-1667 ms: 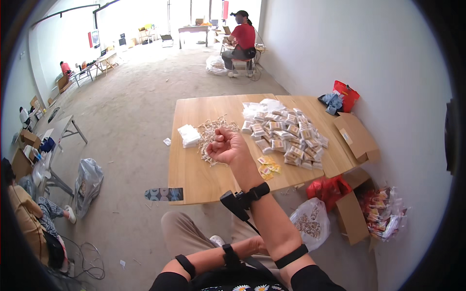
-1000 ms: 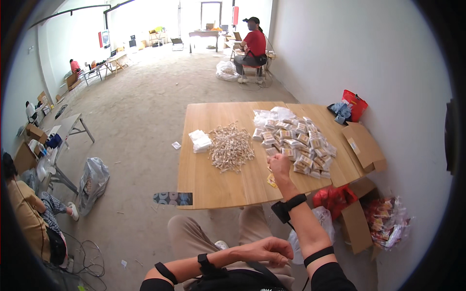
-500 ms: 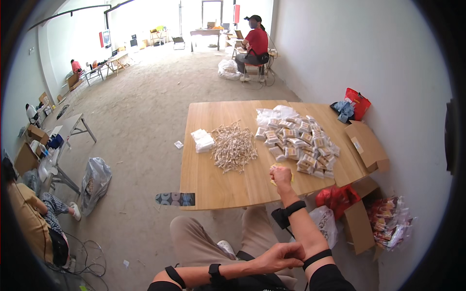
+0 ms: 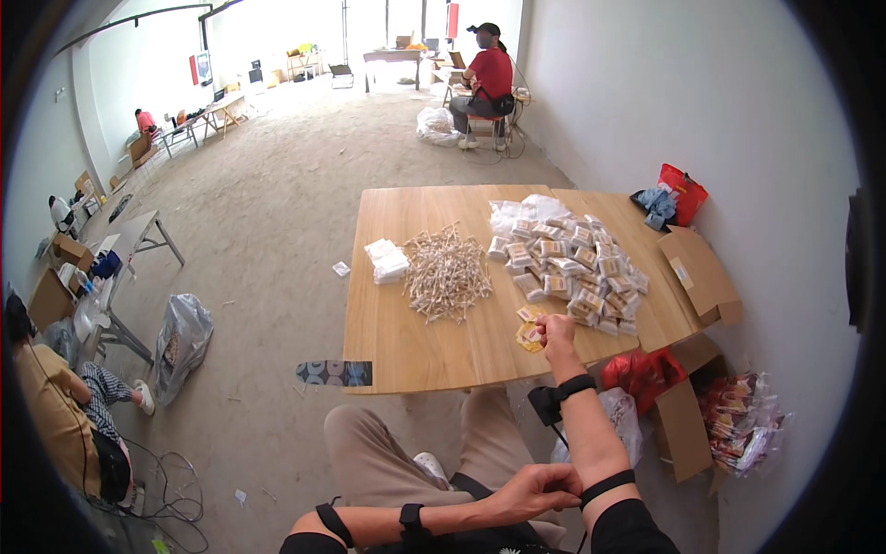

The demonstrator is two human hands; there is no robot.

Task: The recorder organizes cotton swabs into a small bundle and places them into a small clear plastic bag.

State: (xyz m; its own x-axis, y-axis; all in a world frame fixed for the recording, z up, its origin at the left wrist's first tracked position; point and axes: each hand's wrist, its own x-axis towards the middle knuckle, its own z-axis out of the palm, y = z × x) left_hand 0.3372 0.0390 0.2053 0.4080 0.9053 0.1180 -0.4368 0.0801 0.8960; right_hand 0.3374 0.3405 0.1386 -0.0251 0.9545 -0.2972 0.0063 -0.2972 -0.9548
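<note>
Near the front edge of the wooden table (image 4: 443, 363), my right hand (image 4: 556, 334) is closed, its fingertips at a few small yellow labels or cards (image 4: 531, 331). Whether one is between the fingers is hidden. My left hand (image 4: 535, 489) rests against the inside of my right elbow, fingers curled and pinched together; what they hold, if anything, I cannot make out. Left of the yellow pieces is a heap of loose cotton swabs (image 4: 448, 274). Beyond my right hand lies a large pile of small clear packets (image 4: 577, 263) with tan labels.
A stack of white bags (image 4: 387, 261) lies left of the swabs. Clear plastic bags (image 4: 521, 214) lie behind the packets. An open carton (image 4: 700, 277) leans at the table's right edge, and a red bag (image 4: 637, 377) hangs below it. Co-workers sit at other tables.
My right hand has shifted slightly right and off the yellow pieces, so more of them show. My left hand stays at the right elbow. The view has shifted slightly.
</note>
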